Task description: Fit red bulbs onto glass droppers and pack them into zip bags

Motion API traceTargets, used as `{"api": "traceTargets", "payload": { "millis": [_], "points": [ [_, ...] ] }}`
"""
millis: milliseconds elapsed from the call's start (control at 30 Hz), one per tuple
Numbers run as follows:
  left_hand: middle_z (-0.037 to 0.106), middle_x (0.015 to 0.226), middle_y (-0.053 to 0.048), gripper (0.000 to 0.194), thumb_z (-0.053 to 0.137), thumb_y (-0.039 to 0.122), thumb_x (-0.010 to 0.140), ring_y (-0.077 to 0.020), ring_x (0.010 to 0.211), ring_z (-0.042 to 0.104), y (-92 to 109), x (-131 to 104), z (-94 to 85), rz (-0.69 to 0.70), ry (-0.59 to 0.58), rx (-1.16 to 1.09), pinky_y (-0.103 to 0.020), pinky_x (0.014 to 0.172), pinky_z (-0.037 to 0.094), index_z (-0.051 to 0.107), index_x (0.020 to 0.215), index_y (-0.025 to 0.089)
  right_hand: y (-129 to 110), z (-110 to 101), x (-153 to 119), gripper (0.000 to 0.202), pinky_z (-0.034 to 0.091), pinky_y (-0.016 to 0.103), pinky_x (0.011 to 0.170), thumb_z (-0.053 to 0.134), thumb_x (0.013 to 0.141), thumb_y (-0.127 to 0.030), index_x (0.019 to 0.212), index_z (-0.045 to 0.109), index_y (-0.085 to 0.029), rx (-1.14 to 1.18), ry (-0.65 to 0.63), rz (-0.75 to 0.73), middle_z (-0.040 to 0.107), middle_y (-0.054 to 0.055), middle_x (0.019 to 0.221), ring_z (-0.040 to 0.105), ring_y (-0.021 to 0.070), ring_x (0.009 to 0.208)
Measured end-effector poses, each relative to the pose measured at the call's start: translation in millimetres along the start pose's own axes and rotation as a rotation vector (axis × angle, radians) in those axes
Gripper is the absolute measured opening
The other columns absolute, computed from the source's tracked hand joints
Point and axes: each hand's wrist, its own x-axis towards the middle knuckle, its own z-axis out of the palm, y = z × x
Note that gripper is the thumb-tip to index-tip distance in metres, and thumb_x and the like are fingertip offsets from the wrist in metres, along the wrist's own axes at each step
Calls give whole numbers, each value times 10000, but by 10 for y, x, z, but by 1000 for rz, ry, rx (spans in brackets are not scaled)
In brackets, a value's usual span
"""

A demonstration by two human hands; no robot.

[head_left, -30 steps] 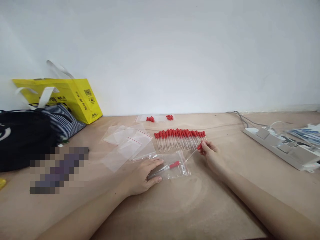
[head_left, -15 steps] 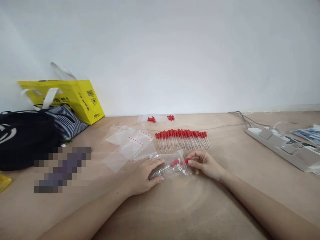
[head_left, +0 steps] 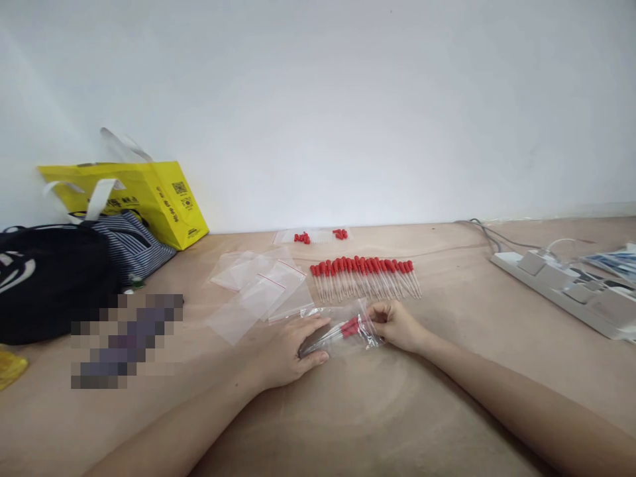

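Observation:
A clear zip bag (head_left: 334,346) lies on the table between my hands, with a few red-bulbed glass droppers (head_left: 350,326) inside. My left hand (head_left: 293,351) holds the bag's left end, thumb and fingers to either side of the dropper tips. At the bag's right end, the bent fingers of my right hand (head_left: 395,326) are closed on its edge. Just beyond the bag, a row of red-bulbed droppers (head_left: 365,275) lies side by side, bulbs facing the wall. Flat zip bags (head_left: 256,298) overlap one another left of the row.
Another clear bag with red bulbs (head_left: 302,237) lies by the wall. At left are a yellow shopping bag (head_left: 183,205), a striped bag (head_left: 134,242), a black bag (head_left: 54,285) and a blurred-out item (head_left: 126,341). A power strip (head_left: 571,291) with cables lies right.
The red bulb that stuck out toward my right fingers has gone fully into the bag, alongside the others. My right hand has shifted slightly and now grips the bag's edge.

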Motion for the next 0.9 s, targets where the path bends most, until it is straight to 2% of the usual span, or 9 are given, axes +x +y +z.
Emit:
{"api": "traceTargets", "payload": {
  "millis": [100,233,300,400,500,667,767,900],
  "points": [
    [442,1278,-48,507,509,408,756,-255,1178,386,1,-1,3,-11,1,-3,-449,987,282,411,1228,251,5,-132,103,192,321,184,370,611,635,-360,652,608,-169,-103,53,45,561,-24,520,425,65,391],
    [410,1303,-39,499,501,404,763,-239,1218,330,15,-5,-18,4,0,-1,-426,998,283,410,1229,249,-81,-330,374,153,403,224,536,564,677,-319,650,613,-176,-426,329,-102,623,6,633,542,117,566],
    [399,1310,-44,505,501,403,762,-233,1226,317,18,-5,-25,6,-3,7,-420,1003,279,410,1229,235,-146,-349,539,143,404,249,600,546,694,-318,694,627,-199,-630,448,-104,644,6,701,564,141,637],
    [395,1312,-56,514,497,419,763,-229,1229,313,19,-2,-29,-9,-15,31,-414,1007,277,415,1227,213,-228,-260,778,177,392,264,642,501,734,-333,779,641,-234,-801,521,-45,653,11,791,573,166,734],
    [394,1313,-55,508,498,422,763,-228,1228,316,25,-3,-35,-22,-26,38,-407,1007,282,426,1219,210,-280,-97,986,238,386,276,666,457,769,-371,855,644,-250,-906,521,-35,634,35,876,547,190,845],
    [394,1313,-56,503,492,420,769,-231,1227,316,33,-15,-38,-24,-43,56,-405,1000,290,428,1220,205,-325,132,1256,342,312,394,842,449,765,-466,1001,607,-276,-1094,368,-182,533,76,1082,421,243,1039],
    [406,1305,-59,489,495,412,769,-237,1218,331,23,-22,-23,-25,-26,52,-407,997,292,442,1208,204,-321,180,1357,395,212,499,894,444,756,-502,1075,559,-298,-1144,280,-176,443,83,1208,337,271,1116],
    [422,1293,-63,483,501,410,764,-237,1200,359,7,-22,-12,-10,-10,52,-401,984,309,449,1199,206,-296,166,1413,320,122,531,920,478,750,-455,1003,591,-294,-1064,209,-172,401,75,1249,262,267,1172]
  ]
}}
